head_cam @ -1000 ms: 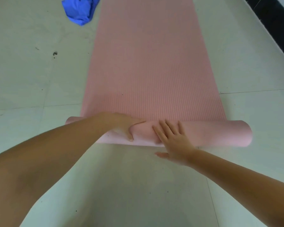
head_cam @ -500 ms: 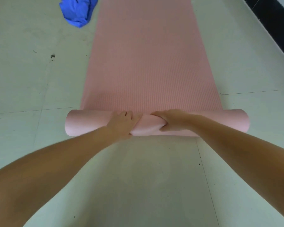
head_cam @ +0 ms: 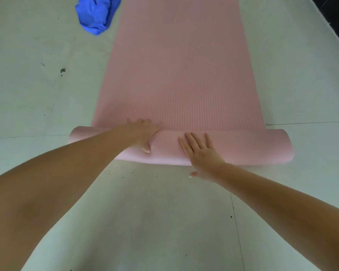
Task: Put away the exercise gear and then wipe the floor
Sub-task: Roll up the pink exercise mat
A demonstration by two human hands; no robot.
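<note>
A pink exercise mat (head_cam: pixel 180 75) lies lengthwise on the pale tiled floor, stretching away from me. Its near end is wound into a roll (head_cam: pixel 243 147) that runs left to right. My left hand (head_cam: pixel 143 133) is curled over the top of the roll near its middle, thumb on the near side. My right hand (head_cam: pixel 200 151) lies flat on the roll just to the right, fingers spread and pointing away, thumb down by the floor. A crumpled blue cloth (head_cam: pixel 97 13) sits on the floor beside the mat's far left edge.
Small dark specks of dirt (head_cam: pixel 62 71) mark the floor left of the mat. A dark strip (head_cam: pixel 337 22) runs along the floor's far right edge. Bare tiles lie on both sides of the mat and between the roll and me.
Half a second ago both hands were curled over the roll's top. Now my right hand has come back and lies flat with spread fingers, and the roll looks thicker.
</note>
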